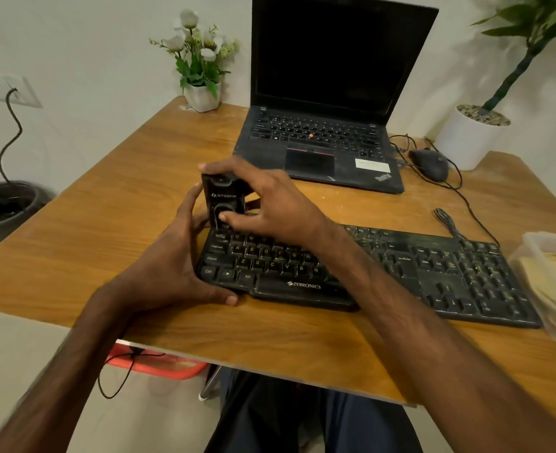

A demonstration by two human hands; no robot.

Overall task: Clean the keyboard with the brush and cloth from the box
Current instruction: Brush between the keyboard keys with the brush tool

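The black keyboard (384, 273) lay flat on the wooden table (106, 223), near the front edge, with its left end in front of the person and its number pad toward the right. The left hand (175, 259) rested at the keyboard's left end, its fingers curled around that edge and the thumb lying along the front edge below the bottom key row. The hand gripped the keyboard's end.

The right hand (270, 204) reached across the upper left keys and closed on a small black box (222, 199). The box stood upright at the keyboard's back left corner. The index finger lay over the box's top and the thumb pressed against its lower front face. The left hand's fingertips also touched the box's left side. Whether the box rested on the keyboard or on the table could not be told.

A clear plastic container (554, 282) sat at the table's right edge, just beside the number pad, with yellow material inside. An open laptop (325, 125) with a dark screen stood behind the keyboard. A black mouse (430, 165) lay to the laptop's right.
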